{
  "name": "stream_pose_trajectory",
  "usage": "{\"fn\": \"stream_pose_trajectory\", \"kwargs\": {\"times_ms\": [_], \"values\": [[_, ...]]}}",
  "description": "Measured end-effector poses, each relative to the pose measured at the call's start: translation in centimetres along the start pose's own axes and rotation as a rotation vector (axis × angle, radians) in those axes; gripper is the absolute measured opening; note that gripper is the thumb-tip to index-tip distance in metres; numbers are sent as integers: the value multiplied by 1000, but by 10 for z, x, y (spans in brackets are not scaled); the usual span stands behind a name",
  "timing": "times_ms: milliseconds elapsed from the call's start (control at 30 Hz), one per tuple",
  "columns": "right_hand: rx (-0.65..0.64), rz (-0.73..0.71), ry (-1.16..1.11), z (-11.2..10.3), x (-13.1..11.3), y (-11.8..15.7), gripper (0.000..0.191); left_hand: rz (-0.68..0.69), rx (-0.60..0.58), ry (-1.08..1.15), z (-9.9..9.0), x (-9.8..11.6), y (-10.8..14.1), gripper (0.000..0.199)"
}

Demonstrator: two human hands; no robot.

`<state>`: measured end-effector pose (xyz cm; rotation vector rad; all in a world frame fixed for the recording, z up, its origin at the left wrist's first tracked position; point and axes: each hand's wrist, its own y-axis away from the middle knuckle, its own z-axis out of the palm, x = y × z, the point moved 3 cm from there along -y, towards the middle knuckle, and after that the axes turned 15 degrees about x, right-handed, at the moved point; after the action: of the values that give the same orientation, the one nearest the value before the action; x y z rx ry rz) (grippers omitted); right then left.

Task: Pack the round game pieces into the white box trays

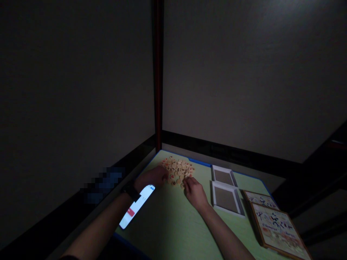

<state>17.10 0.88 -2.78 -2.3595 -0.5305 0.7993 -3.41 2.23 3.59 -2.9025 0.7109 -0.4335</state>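
Many round wooden pieces (177, 169), some with red or dark marks, lie heaped on the green table (173, 224) near its far left corner. My left hand (155, 176), with a dark watch on the wrist, is at the left edge of the heap, fingers curled in shadow; whether it holds a piece is unclear. At the near right edge of the heap is my right hand (193, 191), fingers bent together at the pieces. What lies between its fingertips is too small to make out.
A lit phone (137, 207) lies under my left wrist. Two shallow white box trays (241, 208) stand right of my right hand. Further right are two wood-edged boxes (278, 225) with printed tops. Walls (230, 90) border the table's far and left sides.
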Motion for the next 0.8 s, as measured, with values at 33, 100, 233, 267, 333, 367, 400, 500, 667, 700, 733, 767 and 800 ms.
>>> {"fn": "stream_pose_trajectory", "kwargs": {"times_ms": [33, 100, 233, 267, 333, 367, 400, 500, 667, 700, 733, 767, 800], "values": [[0, -2, -1, 0, 0, 0, 23, 0, 0, -6, -1, -1, 0, 19], [-3, -7, 0, -1, -1, 0, 23, -5, -11, -17, -2, -3, 1, 16], [1, -17, 22, 0, -1, 1, 23, -49, -33, -32, -2, -9, 1, 12], [1, -19, 29, 0, -1, 1, 23, -65, -39, -38, -2, -11, 1, 13], [1, -21, 40, 0, -1, 1, 23, -82, -47, -52, -2, -14, 1, 13], [0, -21, 44, 0, -1, 1, 23, -86, -48, -65, -2, -14, 1, 13], [-2, -21, 47, 0, -1, 1, 23, -91, -45, -82, -3, -15, 1, 13], [-9, -21, 38, -1, -1, 1, 24, -133, -43, -139, -4, -15, 2, 13], [-24, -14, 26, -3, -3, 0, 23, -212, -65, -168, -8, -13, 3, 12], [-24, -14, 27, -3, -3, 0, 23, -224, -55, -180, -9, -10, 3, 13], [-23, -15, 28, -3, -4, 0, 23, -236, -40, -200, -10, -7, 3, 14], [-22, -16, 29, -4, -4, 0, 23, -247, -20, -225, -11, -2, 4, 16], [-20, -17, 30, -4, -4, 0, 23, -254, 1, -253, -11, 4, 5, 17]]}}
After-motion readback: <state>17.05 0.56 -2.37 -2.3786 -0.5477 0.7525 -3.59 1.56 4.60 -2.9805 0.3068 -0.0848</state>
